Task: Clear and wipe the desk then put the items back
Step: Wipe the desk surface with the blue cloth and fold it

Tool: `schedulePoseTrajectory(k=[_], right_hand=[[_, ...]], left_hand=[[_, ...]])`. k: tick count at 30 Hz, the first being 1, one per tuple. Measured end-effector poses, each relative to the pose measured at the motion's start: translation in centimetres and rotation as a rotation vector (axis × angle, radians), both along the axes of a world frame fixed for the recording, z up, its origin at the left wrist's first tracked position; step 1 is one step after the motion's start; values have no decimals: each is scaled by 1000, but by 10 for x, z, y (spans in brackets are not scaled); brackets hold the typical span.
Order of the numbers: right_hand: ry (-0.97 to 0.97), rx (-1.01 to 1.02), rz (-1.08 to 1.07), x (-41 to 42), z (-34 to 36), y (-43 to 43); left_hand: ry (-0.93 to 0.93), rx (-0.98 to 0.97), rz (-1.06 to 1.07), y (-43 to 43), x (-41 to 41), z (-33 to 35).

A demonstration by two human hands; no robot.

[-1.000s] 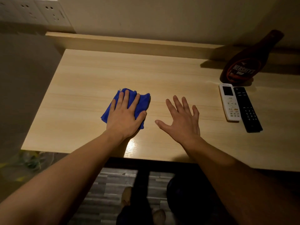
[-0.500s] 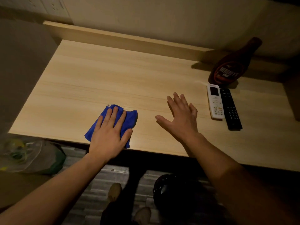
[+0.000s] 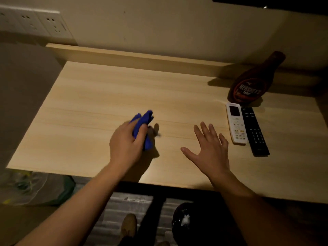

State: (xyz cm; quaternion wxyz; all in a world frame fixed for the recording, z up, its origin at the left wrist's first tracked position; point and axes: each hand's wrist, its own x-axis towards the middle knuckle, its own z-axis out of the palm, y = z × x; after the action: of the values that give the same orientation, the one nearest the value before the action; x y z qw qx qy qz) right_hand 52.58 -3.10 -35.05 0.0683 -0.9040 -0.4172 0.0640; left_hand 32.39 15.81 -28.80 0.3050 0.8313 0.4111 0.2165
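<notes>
Cloth (image 3: pixel 144 127) bunched in left hand (image 3: pixel 126 144); right hand (image 3: pixel 210 150) spread, empty; bottle (image 3: pixel 252 82) reads "HERSHEY'S SYRUP".

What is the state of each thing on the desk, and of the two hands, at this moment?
blue cloth: bunched up, gripped in the left hand.
left hand: closed around the cloth, over the desk.
right hand: open, fingers spread, holding nothing.
syrup bottle: upright at the back right, cap on.
white remote: lying flat, face up.
black remote: lying flat beside the white one.
desk: mostly bare.
</notes>
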Motion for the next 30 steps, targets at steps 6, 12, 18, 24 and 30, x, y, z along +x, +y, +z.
schedulePoseTrajectory(k=[6,12,18,24,30], right_hand=[[50,1,3,5,-4,2],[3,70,-6,3,-8,2],[-51,123,7,3,-12,2],[-66,168,25,2,-13,1],[-60,117,-21,2,-8,4]], left_hand=[[43,239,-124,79,125,10],[233,315,-204,120,196,-11],[455,267,-334,121,208,-57],[520,285,-403,124,202,-57],[495,275,-410,99,174,-57]])
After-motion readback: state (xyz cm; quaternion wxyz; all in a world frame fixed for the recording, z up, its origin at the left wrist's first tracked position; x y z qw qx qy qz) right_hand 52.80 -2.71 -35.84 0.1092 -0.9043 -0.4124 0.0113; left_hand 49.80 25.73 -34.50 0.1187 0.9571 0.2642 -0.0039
